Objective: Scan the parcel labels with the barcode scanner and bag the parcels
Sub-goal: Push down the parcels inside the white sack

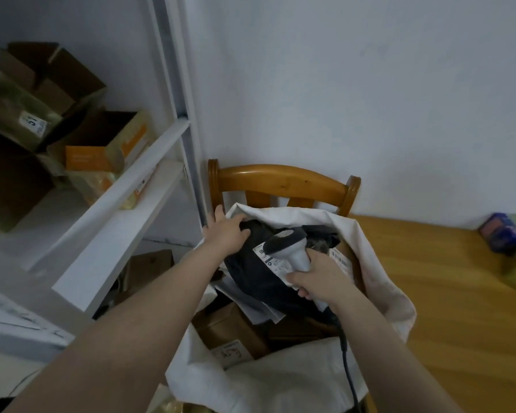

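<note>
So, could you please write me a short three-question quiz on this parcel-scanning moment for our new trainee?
1. True or false: the right hand grips the grey handheld barcode scanner.
2. Multiple choice: the left hand holds A) the black soft plastic parcel, B) a roll of tape, C) a pen.
3. Fill in: the large white cloth sack stands in front of the back of a wooden ____.
Key: 1 true; 2 A; 3 chair.
</note>
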